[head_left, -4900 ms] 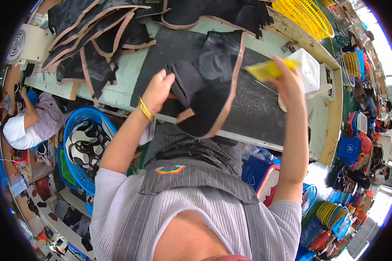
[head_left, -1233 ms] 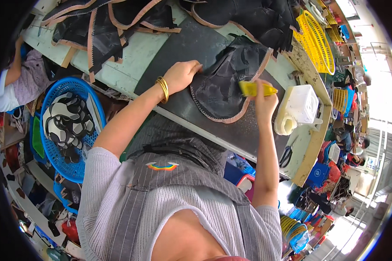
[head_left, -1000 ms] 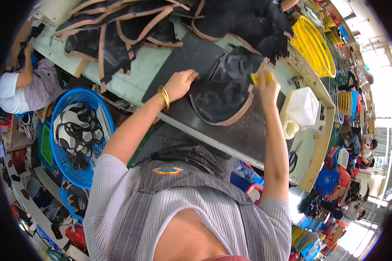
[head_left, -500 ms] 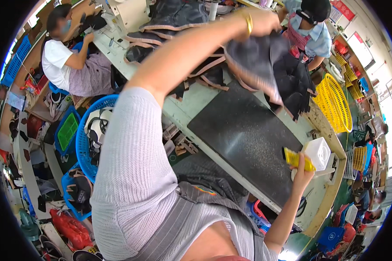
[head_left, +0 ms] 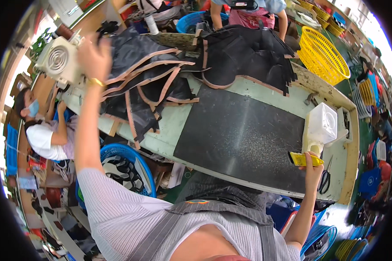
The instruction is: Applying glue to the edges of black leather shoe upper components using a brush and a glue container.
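My left hand (head_left: 94, 58) is raised over the far left of the table, smeared by motion. It is beside a spread of black leather-like pieces (head_left: 139, 56) with tan edges, and whether it touches them I cannot tell. My right hand (head_left: 311, 168) grips a flat yellow tool with a dark tip (head_left: 305, 159), held next to a white plastic container (head_left: 321, 124). Before me lies a dark flat board (head_left: 244, 135) with pale specks scattered on it. Another pile of black pieces (head_left: 244, 56) rests beyond the board, its toothed tan edge facing me.
Black-handled scissors (head_left: 325, 180) lie at the table's right end, near the raised wooden edge (head_left: 352, 161). A yellow basket (head_left: 322, 56) stands beyond the table, a blue basket (head_left: 148, 169) below its front left edge. Co-workers sit at the left and far side.
My left hand has swung from the right pile to the left pieces. The black piece it held has been let go onto the right pile. My right hand keeps the yellow tool. The view has turned.
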The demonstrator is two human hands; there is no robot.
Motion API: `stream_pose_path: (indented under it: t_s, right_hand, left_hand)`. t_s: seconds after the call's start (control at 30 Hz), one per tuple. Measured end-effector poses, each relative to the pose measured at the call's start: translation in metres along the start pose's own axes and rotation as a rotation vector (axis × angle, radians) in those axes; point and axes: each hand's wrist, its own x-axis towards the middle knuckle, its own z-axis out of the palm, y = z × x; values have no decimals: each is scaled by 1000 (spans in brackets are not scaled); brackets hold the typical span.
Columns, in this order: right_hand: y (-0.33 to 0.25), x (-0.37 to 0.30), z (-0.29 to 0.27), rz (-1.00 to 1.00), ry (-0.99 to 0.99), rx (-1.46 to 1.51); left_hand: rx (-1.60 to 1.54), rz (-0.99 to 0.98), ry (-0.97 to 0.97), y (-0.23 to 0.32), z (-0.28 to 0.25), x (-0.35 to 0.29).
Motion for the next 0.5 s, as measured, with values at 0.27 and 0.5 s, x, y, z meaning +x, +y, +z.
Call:
stream_pose_path:
  t_s: [0.27, 0.5]
  right_hand:
    - [-9, 12, 33, -46, -165, 78]
    - [1, 21, -34, -6, 171, 187]
  left_hand:
    - [-293, 855, -549, 184, 133, -145]
    - [-712, 520, -588, 207, 137, -118]
